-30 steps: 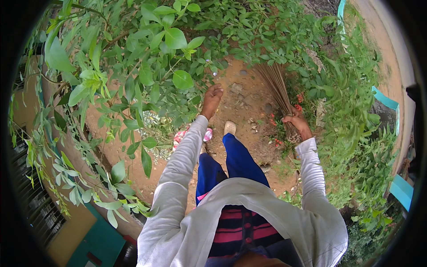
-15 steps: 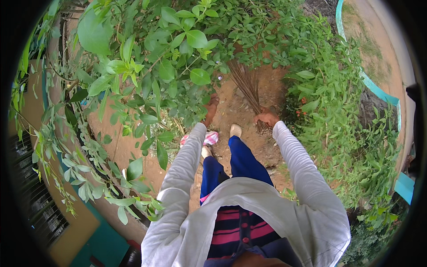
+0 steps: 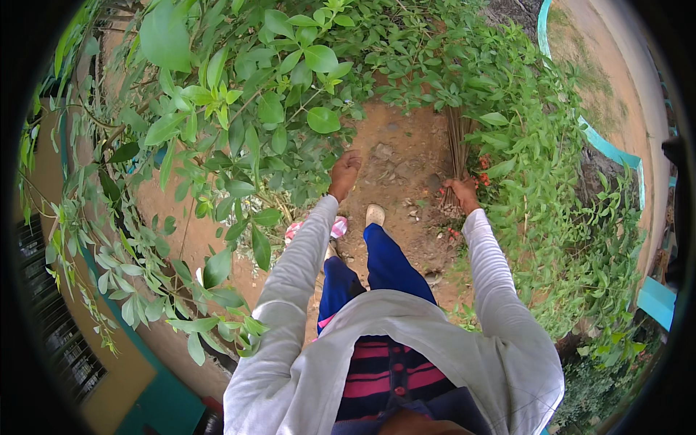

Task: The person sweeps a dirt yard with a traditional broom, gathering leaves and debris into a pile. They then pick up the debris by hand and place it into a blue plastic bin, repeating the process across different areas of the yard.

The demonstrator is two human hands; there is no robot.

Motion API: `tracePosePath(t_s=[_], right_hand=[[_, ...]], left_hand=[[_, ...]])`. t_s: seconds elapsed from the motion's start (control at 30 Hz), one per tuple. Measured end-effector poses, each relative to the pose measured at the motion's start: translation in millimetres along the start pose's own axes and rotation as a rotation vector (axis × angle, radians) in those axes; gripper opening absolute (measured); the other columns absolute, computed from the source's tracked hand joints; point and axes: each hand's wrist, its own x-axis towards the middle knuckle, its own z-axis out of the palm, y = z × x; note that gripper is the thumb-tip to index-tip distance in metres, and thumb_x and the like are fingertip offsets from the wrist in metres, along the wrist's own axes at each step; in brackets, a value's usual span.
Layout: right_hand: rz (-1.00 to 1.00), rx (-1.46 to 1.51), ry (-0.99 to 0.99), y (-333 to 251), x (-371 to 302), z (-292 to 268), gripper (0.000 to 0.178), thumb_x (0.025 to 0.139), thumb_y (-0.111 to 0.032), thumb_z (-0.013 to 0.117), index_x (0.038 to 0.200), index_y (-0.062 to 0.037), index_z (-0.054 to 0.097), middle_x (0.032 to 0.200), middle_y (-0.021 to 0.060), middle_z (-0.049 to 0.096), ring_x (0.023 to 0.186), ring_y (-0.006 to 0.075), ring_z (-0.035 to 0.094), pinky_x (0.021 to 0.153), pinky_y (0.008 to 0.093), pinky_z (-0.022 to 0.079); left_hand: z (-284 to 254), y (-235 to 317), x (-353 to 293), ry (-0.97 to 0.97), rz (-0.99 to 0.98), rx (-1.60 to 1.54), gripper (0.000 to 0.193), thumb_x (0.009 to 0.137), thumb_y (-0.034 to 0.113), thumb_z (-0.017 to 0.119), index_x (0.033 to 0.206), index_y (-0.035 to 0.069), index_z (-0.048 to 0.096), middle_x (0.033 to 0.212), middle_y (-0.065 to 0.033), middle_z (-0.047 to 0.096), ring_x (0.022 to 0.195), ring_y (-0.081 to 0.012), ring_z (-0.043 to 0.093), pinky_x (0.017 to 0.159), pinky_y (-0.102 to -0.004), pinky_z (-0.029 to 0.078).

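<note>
My right hand [image 3: 464, 194] is closed round the bound end of a broom of thin brown sticks [image 3: 457, 145]. Its sticks run away from me, over the dirt, and their far tips pass under green leaves. Out in front of my left foot, my left hand [image 3: 346, 172] hangs above the ground beside a leafy branch. Its fingers are curled in, and no object shows in them. A pink and white checked cloth-like thing [image 3: 338, 227] lies by my left shoe, partly hidden by my sleeve.
Leafy branches [image 3: 246, 145] hang close on the left. Dense green shrubs [image 3: 536, 196] with small orange-red flowers [image 3: 484, 170] line the right. Stones lie on the bare dirt [image 3: 395, 159]. Beyond the shrubs curves a turquoise-edged kerb [image 3: 609, 145]; a wall with a barred window [image 3: 61, 312] stands lower left.
My right hand has swung the broom to the right, toward the flowers, and the sticks now point nearly straight ahead. My left hand has come a little further out from the leaves.
</note>
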Motion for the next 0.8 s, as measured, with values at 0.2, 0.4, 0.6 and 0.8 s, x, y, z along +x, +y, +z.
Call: tracePosePath(t_s=[0.2,0.4,0.6,0.8], right_hand=[[0.156,0.237,-0.358,39.0,145.4,-26.6,0.025,0.064,-0.011,0.07,0.082,0.004,0.064,0.093,0.013,0.065,0.077,0.0212,0.062,0.063,0.0313,0.049],[0.011,-0.329,-0.397,5.2,4.7,24.4,0.069,0.059,-0.013,0.074,0.12,0.0084,0.053,0.11,0.02,0.06,0.093,0.0275,0.057,0.08,0.0334,0.046],[-0.022,-0.205,-0.503,40.4,-71.7,-56.7,0.088,0.058,-0.006,0.073,0.137,0.007,0.036,0.132,0.0187,0.05,0.107,0.0242,0.057,0.089,0.0289,0.045],[-0.28,-0.318,-0.268,21.8,-34.8,-40.6,0.091,0.057,-0.012,0.075,0.139,0.0016,0.037,0.133,0.0214,0.049,0.113,0.0218,0.055,0.092,0.0269,0.044]], left_hand=[[-1.1,4.1,0.7,-0.068,0.072,0.039,0.037,0.084,0.001,0.053,0.121,0.001,0.054,0.105,-0.0052,0.062,0.096,-0.0145,0.058,0.084,-0.0279,0.046],[-19.8,-22.9,-4.2,0.028,0.022,0.057,0.037,0.084,0.002,0.053,0.121,0.0,0.053,0.106,-0.0063,0.063,0.097,-0.0149,0.058,0.086,-0.0277,0.045],[0.8,-1.6,-4.2,-0.062,-0.035,0.019,0.039,0.084,0.004,0.054,0.123,0.004,0.053,0.109,-0.0059,0.063,0.096,-0.0137,0.058,0.077,-0.0278,0.046],[-5.9,-0.5,-12.3,0.004,-0.047,0.027,0.037,0.085,0.005,0.053,0.121,0.005,0.055,0.107,-0.0035,0.064,0.092,-0.0126,0.058,0.072,-0.0276,0.045]])
